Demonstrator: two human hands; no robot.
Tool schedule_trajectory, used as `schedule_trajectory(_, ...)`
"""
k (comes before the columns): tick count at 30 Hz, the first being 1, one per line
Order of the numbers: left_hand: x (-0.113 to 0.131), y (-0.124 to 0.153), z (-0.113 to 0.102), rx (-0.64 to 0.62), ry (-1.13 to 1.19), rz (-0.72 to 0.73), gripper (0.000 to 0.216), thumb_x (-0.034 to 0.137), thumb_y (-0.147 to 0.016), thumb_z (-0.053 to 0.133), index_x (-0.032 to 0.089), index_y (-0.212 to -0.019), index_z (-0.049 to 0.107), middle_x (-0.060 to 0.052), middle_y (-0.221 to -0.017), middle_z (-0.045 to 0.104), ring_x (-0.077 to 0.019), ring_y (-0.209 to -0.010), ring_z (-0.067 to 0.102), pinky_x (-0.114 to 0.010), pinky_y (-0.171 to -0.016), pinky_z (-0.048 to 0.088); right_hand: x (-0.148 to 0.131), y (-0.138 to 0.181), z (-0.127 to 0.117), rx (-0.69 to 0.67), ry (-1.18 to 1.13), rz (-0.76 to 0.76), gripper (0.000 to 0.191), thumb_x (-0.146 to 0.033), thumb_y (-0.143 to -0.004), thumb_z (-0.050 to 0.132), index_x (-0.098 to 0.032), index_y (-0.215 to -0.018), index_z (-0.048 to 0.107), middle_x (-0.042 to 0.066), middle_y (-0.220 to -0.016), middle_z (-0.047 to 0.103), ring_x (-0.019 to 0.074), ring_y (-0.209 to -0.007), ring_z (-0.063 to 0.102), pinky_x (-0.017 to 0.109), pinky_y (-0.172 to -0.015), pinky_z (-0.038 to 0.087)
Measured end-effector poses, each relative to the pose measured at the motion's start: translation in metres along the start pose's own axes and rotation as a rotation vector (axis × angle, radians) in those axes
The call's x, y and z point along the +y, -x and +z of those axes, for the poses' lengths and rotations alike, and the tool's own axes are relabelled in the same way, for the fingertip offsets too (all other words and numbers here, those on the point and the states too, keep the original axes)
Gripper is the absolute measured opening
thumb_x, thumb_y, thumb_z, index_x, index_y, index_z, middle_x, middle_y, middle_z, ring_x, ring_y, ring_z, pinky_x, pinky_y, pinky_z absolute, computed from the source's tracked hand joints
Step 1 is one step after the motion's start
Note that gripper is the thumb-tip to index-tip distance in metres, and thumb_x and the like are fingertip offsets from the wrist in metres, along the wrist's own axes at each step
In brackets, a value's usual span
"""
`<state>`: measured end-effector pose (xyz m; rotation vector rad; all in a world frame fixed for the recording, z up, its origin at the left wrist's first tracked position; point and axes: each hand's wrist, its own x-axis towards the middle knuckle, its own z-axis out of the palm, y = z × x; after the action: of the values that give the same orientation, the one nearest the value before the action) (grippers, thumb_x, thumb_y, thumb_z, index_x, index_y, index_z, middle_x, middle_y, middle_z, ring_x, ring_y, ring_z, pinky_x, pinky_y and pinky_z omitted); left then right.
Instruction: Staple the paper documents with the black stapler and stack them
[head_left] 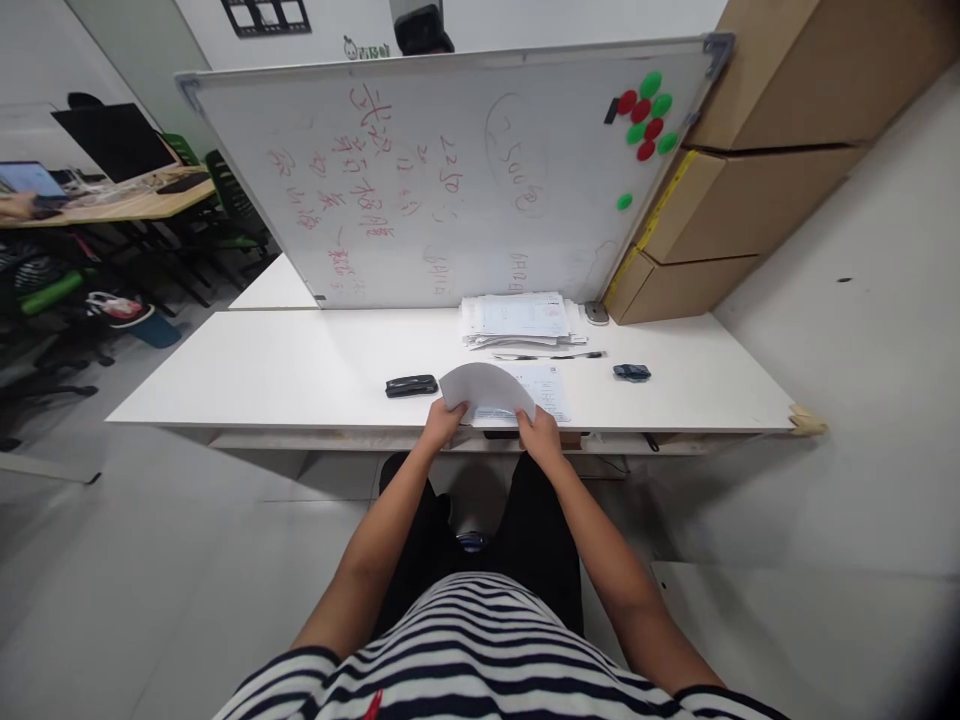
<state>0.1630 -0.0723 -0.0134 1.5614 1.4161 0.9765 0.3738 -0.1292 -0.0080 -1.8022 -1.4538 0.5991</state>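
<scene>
Both my hands grip a curved white sheet of paper [486, 386] at the near edge of the white table [300, 370]. My left hand [444, 422] pinches its left corner, and my right hand [538, 432] holds its right side. Under it lies a printed sheet [546, 390] flat on the table. A black stapler [411, 386] rests just left of my left hand. Behind the sheets sits a stack of papers [519, 320] with a pen [551, 355] in front of it.
A whiteboard [450, 180] with red writing and coloured magnets [645, 115] leans at the table's back. Cardboard boxes [750, 150] stand at the right. A small dark object [631, 372] lies on the table's right. Desks, chairs and monitors fill the far left.
</scene>
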Motion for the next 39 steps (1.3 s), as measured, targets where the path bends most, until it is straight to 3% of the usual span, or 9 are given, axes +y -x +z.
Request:
schedule_trajectory(4, 0.016, 0.008, -0.018, 0.045, 0.115, 0.173, 0.047, 0.043, -0.081, 0.063, 0.018, -0.12, 0.055, -0.009, -0.112, 0.067, -0.0214, -0.101, 0.063, -0.035, -0.088, 0.048, -0.006, 0.018, -0.019, 0.118, -0.15, 0.094, 0.043, -0.049, -0.083, 0.053, -0.015, -0.105, 0.068, 0.015, -0.103, 0.071, 0.0299, -0.105, 0.063, 0.038, -0.09, 0.048)
schedule_trajectory(6, 0.022, 0.004, -0.039, 0.088, -0.009, 0.256, 0.049, 0.043, -0.085, 0.059, 0.021, -0.127, 0.05, -0.01, -0.119, 0.064, -0.021, -0.108, 0.06, -0.035, -0.094, 0.045, -0.005, 0.034, -0.03, 0.193, -0.249, 0.147, 0.046, -0.049, -0.08, 0.058, -0.014, -0.107, 0.068, 0.015, -0.11, 0.07, 0.0295, -0.11, 0.061, 0.037, -0.093, 0.048)
schedule_trajectory(8, 0.022, -0.008, -0.067, 0.119, -0.294, 0.298, 0.046, 0.042, -0.085, 0.058, 0.023, -0.127, 0.051, -0.009, -0.126, 0.06, -0.0241, -0.119, 0.053, -0.039, -0.103, 0.038, -0.002, 0.054, -0.04, 0.245, -0.334, 0.238, 0.047, -0.047, -0.077, 0.062, -0.012, -0.107, 0.068, 0.015, -0.111, 0.07, 0.0298, -0.11, 0.062, 0.038, -0.093, 0.049)
schedule_trajectory(11, 0.013, -0.031, -0.104, 0.04, -0.744, 0.226, 0.056, 0.04, -0.079, 0.065, 0.025, -0.131, 0.049, -0.01, -0.135, 0.053, -0.0326, -0.129, 0.041, -0.046, -0.106, 0.031, 0.009, 0.085, -0.048, 0.254, -0.44, 0.354, 0.045, -0.043, -0.073, 0.067, -0.011, -0.103, 0.067, 0.014, -0.101, 0.073, 0.0293, -0.098, 0.067, 0.038, -0.087, 0.053)
schedule_trajectory(14, -0.002, -0.049, -0.122, -0.134, -0.935, 0.044, 0.046, 0.043, -0.08, 0.061, 0.023, -0.121, 0.056, -0.012, -0.126, 0.057, -0.0328, -0.118, 0.049, -0.042, -0.094, 0.04, 0.02, 0.109, -0.05, 0.227, -0.59, 0.387, 0.044, -0.039, -0.069, 0.072, -0.013, -0.104, 0.065, 0.01, -0.099, 0.073, 0.0251, -0.082, 0.069, 0.036, -0.074, 0.058)
schedule_trajectory(18, -0.013, -0.053, -0.124, -0.18, -0.917, -0.01, 0.038, 0.046, -0.08, 0.059, 0.021, -0.108, 0.058, -0.011, -0.114, 0.06, -0.0275, -0.104, 0.056, -0.033, -0.08, 0.044, 0.021, 0.124, -0.046, 0.133, -0.822, 0.446, 0.046, -0.036, -0.063, 0.078, -0.013, -0.1, 0.064, 0.008, -0.098, 0.071, 0.0205, -0.071, 0.067, 0.033, -0.056, 0.059)
schedule_trajectory(22, -0.012, -0.046, -0.126, -0.245, -0.796, -0.014, 0.04, 0.045, -0.07, 0.067, 0.022, -0.102, 0.059, -0.007, -0.105, 0.064, -0.0245, -0.096, 0.059, -0.03, -0.074, 0.045, 0.005, 0.116, -0.036, -0.029, -0.953, 0.428, 0.043, -0.031, -0.06, 0.079, -0.013, -0.095, 0.063, 0.005, -0.084, 0.071, 0.0161, -0.059, 0.062, 0.027, -0.045, 0.052)
schedule_trajectory(29, -0.005, -0.03, -0.132, -0.383, -0.676, 0.01, 0.036, 0.038, -0.064, 0.071, 0.02, -0.094, 0.06, -0.005, -0.101, 0.066, -0.0235, -0.093, 0.06, -0.029, -0.076, 0.047, -0.014, 0.087, -0.007, -0.225, -0.873, 0.418, 0.031, -0.025, -0.058, 0.074, -0.013, -0.084, 0.062, 0.003, -0.065, 0.068, 0.0149, -0.044, 0.058, 0.026, -0.04, 0.046)
schedule_trajectory(39, -0.014, -0.024, -0.135, -0.363, -0.58, 0.048, 0.036, 0.039, -0.063, 0.071, 0.02, -0.091, 0.059, -0.005, -0.098, 0.065, -0.0235, -0.091, 0.06, -0.03, -0.073, 0.047, -0.022, 0.071, 0.009, -0.283, -0.838, 0.382, 0.03, -0.025, -0.059, 0.073, -0.013, -0.084, 0.062, 0.003, -0.064, 0.068, 0.0164, -0.045, 0.059, 0.027, -0.041, 0.045)
